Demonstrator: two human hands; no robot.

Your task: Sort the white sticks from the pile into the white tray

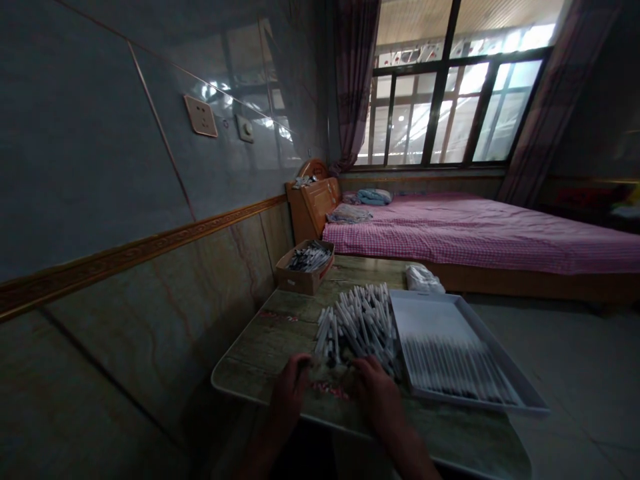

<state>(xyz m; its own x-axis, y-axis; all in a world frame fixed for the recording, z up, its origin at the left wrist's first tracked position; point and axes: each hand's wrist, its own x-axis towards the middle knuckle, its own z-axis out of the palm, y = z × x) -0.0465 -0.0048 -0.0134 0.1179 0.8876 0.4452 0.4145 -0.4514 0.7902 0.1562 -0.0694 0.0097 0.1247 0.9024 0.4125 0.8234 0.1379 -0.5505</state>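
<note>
the left hand (pixel 291 390) and the right hand (pixel 376 395) both sit at the 6 o'clock edge of a heap of slim white tubes (pixel 357 327), which look like pens with dark tips. the tubes lie crisscrossed, in no order, and some point up off the heap. both hands are curled and half closed, palms down, fingers against the near tubes. the fingers are too blurred to tell whether either hand has hold of anything. the heap lies on a wood-patterned desk (pixel 280 313) with a rounded edge. at its 3 o'clock is a shallow white tray (pixel 440 327), tilted in the picture, with more tubes laid side by side in a neat row (pixel 455 370) across its lower part. at 12 o'clock, near the desk's far corner, a cardboard box (pixel 306 275) holds a dark-and-white bundle of tubes (pixel 309 257). a crumpled plastic bag (pixel 424 280) lies at 1 o'clock, and beyond the desk is a bed with a pink checked sheet (pixel 475 240)
</note>
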